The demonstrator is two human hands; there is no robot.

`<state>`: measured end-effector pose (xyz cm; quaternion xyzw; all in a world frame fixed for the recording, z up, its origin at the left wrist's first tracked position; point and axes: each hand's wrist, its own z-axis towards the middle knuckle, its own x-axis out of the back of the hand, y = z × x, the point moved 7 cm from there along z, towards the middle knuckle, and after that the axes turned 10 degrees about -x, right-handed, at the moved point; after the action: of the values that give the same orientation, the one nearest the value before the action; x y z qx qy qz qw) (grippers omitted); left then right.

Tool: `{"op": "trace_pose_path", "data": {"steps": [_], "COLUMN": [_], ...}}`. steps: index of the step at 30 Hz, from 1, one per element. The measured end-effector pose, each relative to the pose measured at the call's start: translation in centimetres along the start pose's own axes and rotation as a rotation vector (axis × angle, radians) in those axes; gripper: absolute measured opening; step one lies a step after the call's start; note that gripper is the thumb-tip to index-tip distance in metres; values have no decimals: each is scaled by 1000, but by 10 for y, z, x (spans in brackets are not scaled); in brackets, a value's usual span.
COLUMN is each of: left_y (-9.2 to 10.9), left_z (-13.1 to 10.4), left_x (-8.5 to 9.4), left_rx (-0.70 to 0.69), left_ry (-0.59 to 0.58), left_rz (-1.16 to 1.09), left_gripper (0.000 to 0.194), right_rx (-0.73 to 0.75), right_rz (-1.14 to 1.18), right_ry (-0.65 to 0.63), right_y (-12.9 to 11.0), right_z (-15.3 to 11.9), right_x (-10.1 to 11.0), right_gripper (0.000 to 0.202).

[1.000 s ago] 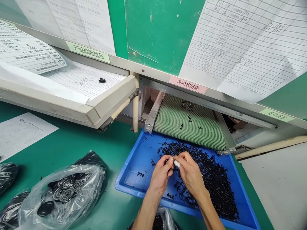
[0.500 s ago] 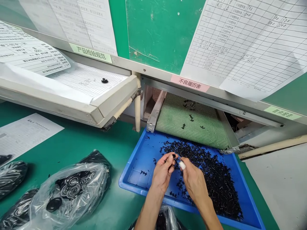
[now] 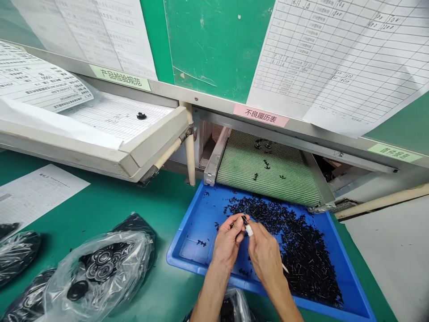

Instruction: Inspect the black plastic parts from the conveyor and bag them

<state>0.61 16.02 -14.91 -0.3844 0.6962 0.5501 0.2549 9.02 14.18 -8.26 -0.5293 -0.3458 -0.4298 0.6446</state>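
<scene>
Over the blue bin, my left hand [image 3: 226, 241] pinches a small round black plastic part [image 3: 244, 219] between thumb and fingers. My right hand [image 3: 266, 250] is closed on a slim tool, its thin tip touching or very near the part. A pale pointed end of the slim tool [image 3: 284, 268] sticks out below the palm; the rest is hidden, so its exact kind is unclear. White wrapping [image 3: 249, 230] covers a digit of my right hand. Beneath both hands, the blue bin [image 3: 187, 264] holds a heap of small black plastic pieces [image 3: 308, 264].
A green conveyor belt [image 3: 234, 167] carrying a few black pieces ends over the bin's back edge. Left, an open plastic bag [image 3: 134, 273] holds round black parts. A slanted shelf [image 3: 157, 147] bears papers and one black part [image 3: 141, 116]. Another bag [image 3: 234, 308] lies by my forearms.
My right hand has turned and shifted slightly left, closer to the part, and the tool's pale rear end now shows. The left hand keeps its pinch. The view has shifted slightly.
</scene>
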Motion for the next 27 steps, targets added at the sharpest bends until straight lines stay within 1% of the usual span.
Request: {"op": "trace_pose_path", "data": {"steps": [2,4,8,9,10,12,14,15,16,18,20,22,24,26,27], "left_y": [2,5,5,4,4,3,5,6,6,4,0,-3,-4,-6,-7], "left_z": [0,0,-1,-1,-2,-2,-1,-1,0,2,4,4,5,7,8], "left_x": [-1,0,0,-1,-1,-2,2,4,6,8,8,9,10,10,10], "left_rx": [-23,-56,-84,-85,-89,-113,-156,-171,-172,-123,-48,-4,6,14,17], "left_ry": [-11,-12,-24,-35,-49,-67,-35,-7,18,34,30,44,56,54,53], "left_rz": [27,54,129,155,186,268,338,348,335,244,131,57,34,40,49], "left_gripper": [30,28,28,29,30,32,33,34,34,35,34,31,26,23,21], "right_rx": [-36,-67,-106,-116,-134,-192,-233,-237,-229,-203,-179,-145,-104,-51,-5], "right_rz": [15,65,296,327,316,176,7,-41,-62,-64,-61,-33,11,14,-4], "right_ry": [-12,-66,-292,-320,-307,-185,-72,-52,-60,-101,-94,-55,-16,9,14], "right_y": [-2,0,10,15,21,38,53,58,63,70,77,86,99,115,122], "right_z": [2,5,10,11,13,16,18,17,16,11,-1,-24,-57,-100,-124], "right_x": [2,2,-7,-8,-7,0,8,10,11,14,21,31,35,29,21], "right_gripper": [37,34,29,29,29,29,32,34,35,35,35,36,37,37,36]}}
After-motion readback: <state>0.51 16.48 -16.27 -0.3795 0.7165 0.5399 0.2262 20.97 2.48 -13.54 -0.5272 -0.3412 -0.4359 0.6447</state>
